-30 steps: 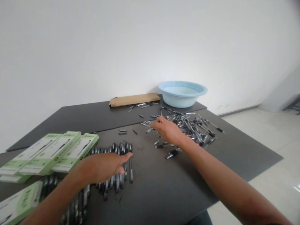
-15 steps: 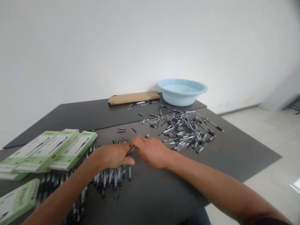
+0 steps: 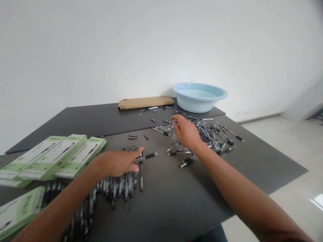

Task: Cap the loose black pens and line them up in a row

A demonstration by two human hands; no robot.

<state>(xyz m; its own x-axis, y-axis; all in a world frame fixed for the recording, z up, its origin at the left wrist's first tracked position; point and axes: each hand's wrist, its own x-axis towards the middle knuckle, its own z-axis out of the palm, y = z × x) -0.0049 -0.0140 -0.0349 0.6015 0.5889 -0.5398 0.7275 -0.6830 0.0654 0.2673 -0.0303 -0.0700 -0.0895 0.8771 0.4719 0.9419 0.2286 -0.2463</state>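
Observation:
My left hand (image 3: 121, 163) is closed on a clear pen (image 3: 148, 157) with a black grip, its tip pointing right. Beneath and beside that hand lies a row of capped pens (image 3: 117, 190) set side by side. My right hand (image 3: 186, 132) reaches over the left part of a loose heap of uncapped pens (image 3: 214, 136), its fingers partly stretched and apart, with nothing visible between them. Close to its fingertips are small pen caps (image 3: 161, 128). A few more dark caps (image 3: 132, 136) lie on the table between my hands and its far side.
Several green and white pen boxes (image 3: 67, 154) are stacked at left, and another box (image 3: 21, 211) sits nearer. A flat cardboard box (image 3: 146, 102) and a light blue basin (image 3: 199, 97) stand at the back, near the wall. Thin refills or pens (image 3: 157, 108) lie before the cardboard.
My hands were together over the pen row and have parted. My right hand has moved away, right and forward to the heap. My left hand keeps the pen.

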